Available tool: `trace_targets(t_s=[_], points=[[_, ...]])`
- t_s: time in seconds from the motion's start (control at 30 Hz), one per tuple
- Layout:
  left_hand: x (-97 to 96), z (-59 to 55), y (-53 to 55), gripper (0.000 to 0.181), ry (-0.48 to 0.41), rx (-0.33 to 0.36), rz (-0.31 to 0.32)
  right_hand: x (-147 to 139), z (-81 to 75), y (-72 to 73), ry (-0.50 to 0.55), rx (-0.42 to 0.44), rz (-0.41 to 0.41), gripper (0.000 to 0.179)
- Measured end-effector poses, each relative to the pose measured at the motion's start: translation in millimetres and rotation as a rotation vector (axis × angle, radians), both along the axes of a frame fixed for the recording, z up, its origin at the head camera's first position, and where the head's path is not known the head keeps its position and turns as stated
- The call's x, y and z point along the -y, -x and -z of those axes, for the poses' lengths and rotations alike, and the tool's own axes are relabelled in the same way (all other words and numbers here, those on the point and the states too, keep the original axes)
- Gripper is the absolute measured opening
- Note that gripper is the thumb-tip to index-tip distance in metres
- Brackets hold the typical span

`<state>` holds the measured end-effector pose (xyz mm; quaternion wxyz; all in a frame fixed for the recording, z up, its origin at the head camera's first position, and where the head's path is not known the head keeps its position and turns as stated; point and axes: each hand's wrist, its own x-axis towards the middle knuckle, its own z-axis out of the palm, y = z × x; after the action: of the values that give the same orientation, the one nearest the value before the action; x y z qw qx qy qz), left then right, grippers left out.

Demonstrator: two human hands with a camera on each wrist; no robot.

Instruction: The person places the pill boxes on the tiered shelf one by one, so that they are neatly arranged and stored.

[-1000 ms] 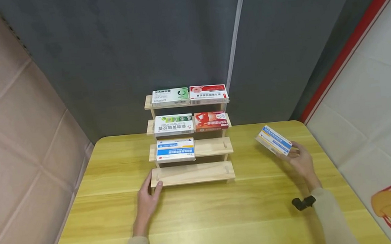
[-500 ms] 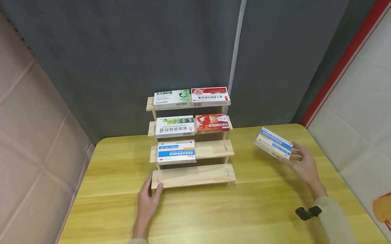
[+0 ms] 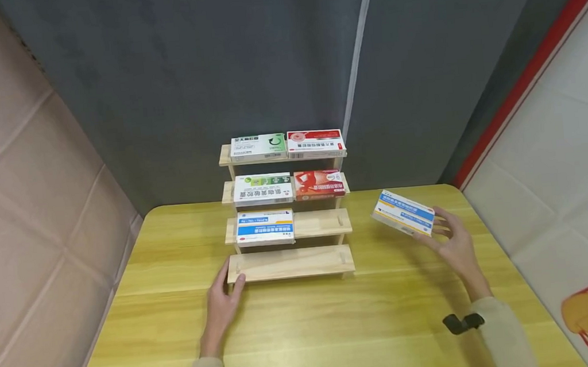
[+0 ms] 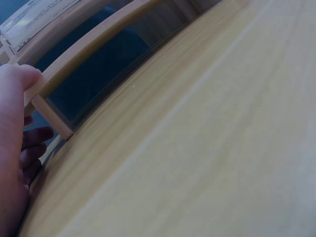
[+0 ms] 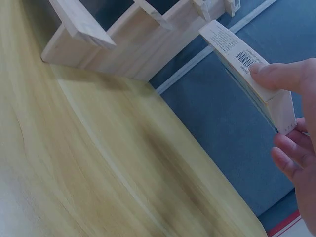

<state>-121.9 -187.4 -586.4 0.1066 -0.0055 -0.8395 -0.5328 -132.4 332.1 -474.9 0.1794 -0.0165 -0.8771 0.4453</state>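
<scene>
A four-step wooden rack (image 3: 290, 264) stands mid-table. My left hand (image 3: 221, 310) grips the left end of its lowest step; in the left wrist view the thumb (image 4: 30, 76) lies on the step's edge and the other fingers are beside the support. To the right of the rack, my right hand (image 3: 457, 245) pinches a white, blue and yellow medicine box (image 3: 404, 212) by its right end, tilted above the table. The right wrist view shows the thumb on the box's barcode side (image 5: 237, 54). A similar medicine box (image 3: 264, 228) lies on the left of the second-lowest step.
Higher steps hold a green-and-white box (image 3: 257, 147), a red-and-white box (image 3: 315, 143), a white-and-green box (image 3: 261, 189) and a red box (image 3: 319, 184). A grey curtain (image 3: 188, 88) hangs behind the wooden table (image 3: 306, 332). Light panels flank both sides.
My right hand has brought the medicine box slightly to the left, toward the rack, turning it a little. The left hand stays on the lowest step; the whole head view shifted slightly.
</scene>
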Motion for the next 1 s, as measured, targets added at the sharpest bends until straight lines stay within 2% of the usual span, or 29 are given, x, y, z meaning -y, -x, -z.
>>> trace_targets(t_s=[0.1, 0.2, 0.47, 1.0], points=[[0.0, -0.7, -0.3, 0.066, 0.003, 0.0, -0.003, 10, -12.9, -5.5, 0.016, -0.007, -0.015, 0.079], [0.1, -1.2, -0.4, 0.066, 0.011, 0.0, -0.005, 15, -19.0, -8.3, 0.042, -0.038, -0.04, 0.078], [-0.3, -1.9, 0.0, 0.066, 0.01, 0.004, -0.006, 12, -7.8, -4.2, 0.041, -0.082, -0.079, 0.08], [-0.8, -2.3, -0.6, 0.067, 0.01, 0.003, 0.005, 35, -16.3, -2.6, 0.063, -0.123, -0.21, 0.081]])
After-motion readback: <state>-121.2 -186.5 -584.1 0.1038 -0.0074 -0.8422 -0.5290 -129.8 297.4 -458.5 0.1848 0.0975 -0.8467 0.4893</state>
